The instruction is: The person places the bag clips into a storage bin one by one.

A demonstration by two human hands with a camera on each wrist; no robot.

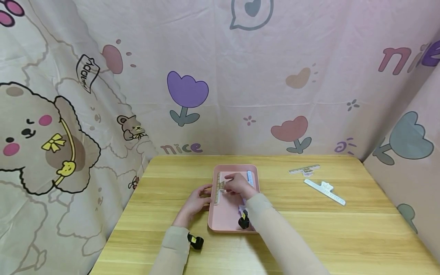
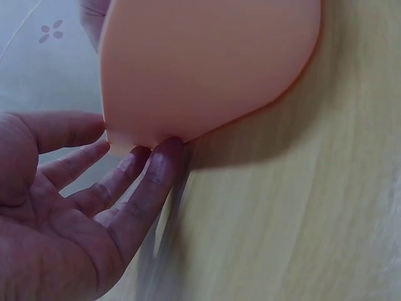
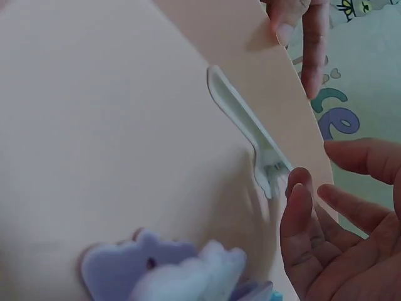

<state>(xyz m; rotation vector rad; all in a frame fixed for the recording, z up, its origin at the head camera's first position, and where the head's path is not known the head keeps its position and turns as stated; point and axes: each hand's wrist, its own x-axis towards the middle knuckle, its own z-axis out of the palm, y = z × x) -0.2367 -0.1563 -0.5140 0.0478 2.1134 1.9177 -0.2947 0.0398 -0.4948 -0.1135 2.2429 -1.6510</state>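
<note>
— Sleeves fill the near edge of the bench (image 1: 309,236); beyond them, where do the hands sit?

— Both at the pink tray (image 1: 227,217), mid-bench. The left hand (image 1: 194,204) rests against its left rim, fingers (image 2: 147,172) straight and touching the edge, holding nothing.

— And the right hand (image 1: 238,185)?

— Over the tray's far half, fingers (image 3: 297,213) slightly apart, tips at the near end of the ruler clip (image 1: 217,189). I cannot tell for sure whether they pinch it.

— How does the clip lie?

— Along the tray's left rim, long axis running from the near edge to the far edge, just left of the right hand's fingers, between the two hands.
</note>
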